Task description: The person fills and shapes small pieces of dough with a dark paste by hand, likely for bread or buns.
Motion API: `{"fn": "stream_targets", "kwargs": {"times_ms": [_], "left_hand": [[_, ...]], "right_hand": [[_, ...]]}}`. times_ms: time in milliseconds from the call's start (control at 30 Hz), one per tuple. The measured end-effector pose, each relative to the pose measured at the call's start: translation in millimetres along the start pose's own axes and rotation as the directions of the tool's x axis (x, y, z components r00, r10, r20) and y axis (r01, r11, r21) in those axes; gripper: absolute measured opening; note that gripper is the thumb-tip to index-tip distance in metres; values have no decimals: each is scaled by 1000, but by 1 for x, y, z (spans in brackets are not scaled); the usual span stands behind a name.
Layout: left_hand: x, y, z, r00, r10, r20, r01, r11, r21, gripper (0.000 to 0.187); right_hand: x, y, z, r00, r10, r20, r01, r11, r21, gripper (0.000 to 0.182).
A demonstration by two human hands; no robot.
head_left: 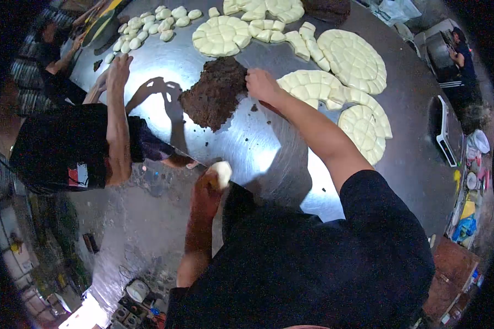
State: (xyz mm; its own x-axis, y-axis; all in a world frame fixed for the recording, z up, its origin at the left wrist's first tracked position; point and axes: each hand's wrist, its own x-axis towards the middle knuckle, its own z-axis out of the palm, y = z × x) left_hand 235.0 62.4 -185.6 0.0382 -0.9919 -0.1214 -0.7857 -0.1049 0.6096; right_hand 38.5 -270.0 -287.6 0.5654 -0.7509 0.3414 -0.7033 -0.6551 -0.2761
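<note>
My left hand (207, 189) is wrapped round a pale dough piece (221, 174) near the table's front edge. At the right side of a heap of dark brown crumbly filling (213, 94), my right hand (260, 85) has its fingers drawn together at the heap's edge; whatever they hold is hidden. Scored rounds of pale dough lie beyond and to the right, among them a large round (352, 61), a round at the top (221, 35) and a nearer round (363, 131). Small dough balls (148, 27) are grouped at the back left.
A co-worker in a dark shirt (66, 145) leans over the metal table (411, 148) on the left, both hands above it. Another person is at the far left, one more at the far right (462, 57). A white-framed device (447, 131) stands by the right edge.
</note>
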Motion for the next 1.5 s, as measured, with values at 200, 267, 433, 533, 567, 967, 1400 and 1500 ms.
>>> {"fn": "stream_targets", "kwargs": {"times_ms": [200,267,433,533,567,967,1400,1500], "left_hand": [[85,24,11,922,-310,232,260,52,-964,29],[102,50,10,901,-381,206,272,127,-954,30],[114,133,-4,959,-196,207,221,53,-974,35],[94,171,-1,969,-164,184,197,67,-978,29],[88,177,0,980,-109,164,182,185,-966,30],[42,264,-9,994,74,79,61,213,-975,44],[21,282,-8,991,130,31,-4,262,-965,32],[17,293,19,988,108,110,82,235,-969,23]], "right_hand": [[-33,-51,-105,958,246,148,-287,854,434,30],[-58,-78,-135,910,364,198,-402,658,636,34],[-124,-134,-190,944,-45,-326,112,975,190,47],[-152,-111,-232,922,114,-370,-33,976,216,48],[-158,-104,-250,911,119,-394,-50,982,180,38],[-209,-151,-314,818,225,-529,44,893,448,30],[-235,-159,-343,638,159,-754,118,947,300,33],[-243,-147,-342,743,465,-482,-121,801,587,25]]}}
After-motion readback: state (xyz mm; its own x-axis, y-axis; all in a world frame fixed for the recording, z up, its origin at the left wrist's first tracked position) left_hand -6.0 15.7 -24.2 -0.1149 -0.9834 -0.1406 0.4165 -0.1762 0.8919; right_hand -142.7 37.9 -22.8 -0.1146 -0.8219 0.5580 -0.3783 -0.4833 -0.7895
